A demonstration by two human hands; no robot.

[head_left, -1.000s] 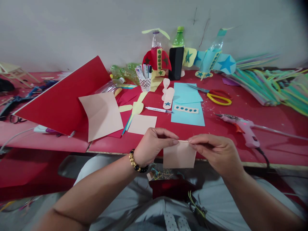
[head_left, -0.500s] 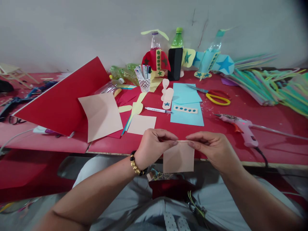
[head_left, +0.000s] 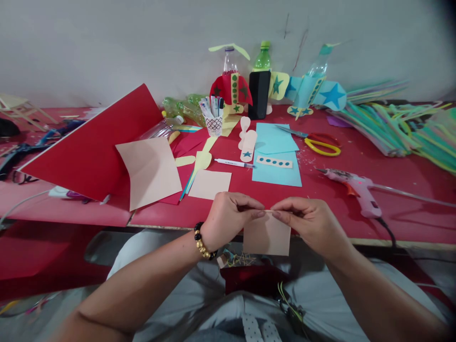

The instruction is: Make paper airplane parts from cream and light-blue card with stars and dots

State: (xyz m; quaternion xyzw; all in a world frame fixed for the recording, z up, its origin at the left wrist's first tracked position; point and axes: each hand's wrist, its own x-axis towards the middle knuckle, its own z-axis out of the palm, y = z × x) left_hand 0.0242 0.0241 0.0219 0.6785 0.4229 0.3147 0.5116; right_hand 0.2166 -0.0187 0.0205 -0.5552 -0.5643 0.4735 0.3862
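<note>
A small sheet of beige paper (head_left: 267,237) hangs down at the table's front edge, pinched along its top by both hands. My left hand (head_left: 231,213), with a beaded bracelet at the wrist, grips the top left part between thumb and fingers. My right hand (head_left: 309,221) pinches the same top edge close beside it, thumb in front. That edge looks folded over, though fingers cover much of it. Beyond the left hand, another beige paper piece (head_left: 210,184) lies flat on the red table (head_left: 285,197).
A pink glue gun (head_left: 356,187) lies to the right, its cord over the edge. Yellow-handled scissors (head_left: 322,146) and a marker (head_left: 234,163) rest on the table near blue paper (head_left: 278,176). Decorated bottles (head_left: 262,59) and a phone (head_left: 259,95) stand by the wall.
My right hand has slid slightly left along the paper's top edge, closer to my left hand. The held paper has shifted a little to the right. Everything else stays put.
</note>
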